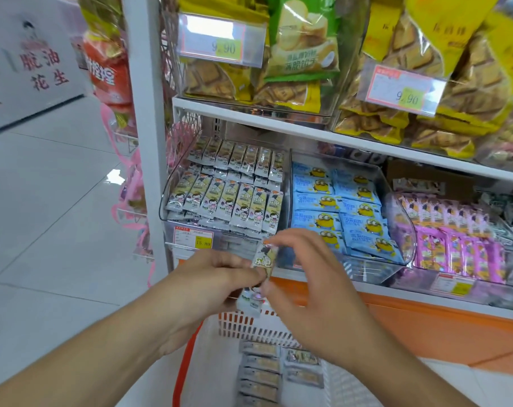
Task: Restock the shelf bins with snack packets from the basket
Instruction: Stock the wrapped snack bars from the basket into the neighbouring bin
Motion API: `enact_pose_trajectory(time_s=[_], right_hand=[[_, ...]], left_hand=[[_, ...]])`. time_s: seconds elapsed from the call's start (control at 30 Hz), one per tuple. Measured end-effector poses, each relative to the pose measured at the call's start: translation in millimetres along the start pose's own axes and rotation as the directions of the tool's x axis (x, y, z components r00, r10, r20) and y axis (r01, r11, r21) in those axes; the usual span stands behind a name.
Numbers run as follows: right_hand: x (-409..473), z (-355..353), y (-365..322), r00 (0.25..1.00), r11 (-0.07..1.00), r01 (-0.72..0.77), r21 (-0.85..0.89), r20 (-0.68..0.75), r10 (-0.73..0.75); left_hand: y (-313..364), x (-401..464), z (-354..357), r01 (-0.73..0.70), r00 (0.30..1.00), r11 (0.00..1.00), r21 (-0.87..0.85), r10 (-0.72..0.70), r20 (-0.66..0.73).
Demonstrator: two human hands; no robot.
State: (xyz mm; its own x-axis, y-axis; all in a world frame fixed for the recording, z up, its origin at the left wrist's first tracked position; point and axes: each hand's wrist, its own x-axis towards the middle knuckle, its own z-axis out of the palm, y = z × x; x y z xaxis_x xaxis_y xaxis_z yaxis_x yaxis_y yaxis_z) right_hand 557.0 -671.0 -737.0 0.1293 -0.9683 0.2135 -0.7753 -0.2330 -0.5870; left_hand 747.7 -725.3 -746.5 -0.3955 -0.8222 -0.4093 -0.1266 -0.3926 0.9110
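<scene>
The shelf (278, 124) has 2 levels in view, the upper one stacked with large yellow and green biscuit bags. On the lower level stand 3 clear bins: the left bin (173, 183) of cream-and-grey snack packets, the middle bin (378, 177) of blue packets and the right bin (408, 230) of pink ones. The left bin's front row shows about 7 packets, with about 7 more in the row behind.

Below, the basket (249, 326), white mesh with an orange rim, holds about 8 visible packets in 2 stacks.

Between basket and left bin, both hands hold 1 small bunch of matching packets (259, 277); how many are in it cannot be told. The left hand (217, 277) grips its middle with curled fingers, and the right hand (305, 277) pinches its top end.

To do this step well, I would square the bunch upright, printed face forward, then slot it into the left bin beside the front row without knocking that row over.
</scene>
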Motion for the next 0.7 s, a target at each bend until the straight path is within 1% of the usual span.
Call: enact_pose_trajectory(time_s=[0.07,0.17,0.27,0.37,0.43,0.47,0.5,0.53,0.57,0.6,0.63,0.67,0.7], right_hand=[[-2,4,-3,0.996,1.000,0.000,-0.014,0.088,0.002],[2,2,-3,0.994,1.000,0.010,-0.020,0.110,-0.007],[5,-4,-5,0.984,0.999,-0.041,0.000,0.174,0.040],[8,-3,-6,0.984,0.998,-0.070,0.000,0.162,0.069],[14,-2,-8,0.987,0.995,-0.094,-0.014,0.126,0.095],[19,-1,-9,0.989,0.994,-0.108,-0.018,0.104,0.109],[27,0,-12,0.989,0.993,-0.118,-0.018,0.082,0.120],[37,1,-15,0.990,0.992,-0.123,-0.015,0.064,0.124],[50,4,-19,0.992,0.993,-0.119,-0.012,0.045,0.119],[65,7,-23,0.993,0.994,-0.110,-0.009,0.031,0.111],[82,11,-27,0.995,0.995,-0.099,-0.003,0.027,0.099],[101,16,-32,0.996,0.996,-0.085,0.001,0.032,0.084],[119,23,-36,0.997,0.998,-0.067,-0.001,0.041,0.067]], left_hand=[[-4,1,2,-0.001,1.000,1.000,-0.029,0.000,-0.025],[-5,1,2,-0.006,1.000,0.998,-0.068,0.005,-0.007],[-7,1,-2,-0.013,1.000,0.998,-0.063,0.013,-0.007],[-3,-1,-6,-0.012,1.000,0.999,-0.050,0.012,-0.001],[5,-2,-11,-0.034,0.999,0.999,-0.002,0.034,0.001],[10,-2,-17,-0.064,0.997,0.996,0.063,0.066,-0.025],[15,-1,-25,-0.103,0.990,0.976,0.192,0.120,-0.081],[18,2,-37,-0.135,0.968,0.905,0.403,0.208,-0.143],[20,4,-50,-0.134,0.934,0.764,0.631,0.310,-0.177],[20,7,-64,-0.107,0.903,0.589,0.801,0.394,-0.168],[20,9,-78,-0.071,0.891,0.462,0.884,0.427,-0.152],[18,13,-90,-0.038,0.901,0.399,0.916,0.410,-0.141],[18,14,-100,-0.017,0.915,0.379,0.925,0.378,-0.138]])
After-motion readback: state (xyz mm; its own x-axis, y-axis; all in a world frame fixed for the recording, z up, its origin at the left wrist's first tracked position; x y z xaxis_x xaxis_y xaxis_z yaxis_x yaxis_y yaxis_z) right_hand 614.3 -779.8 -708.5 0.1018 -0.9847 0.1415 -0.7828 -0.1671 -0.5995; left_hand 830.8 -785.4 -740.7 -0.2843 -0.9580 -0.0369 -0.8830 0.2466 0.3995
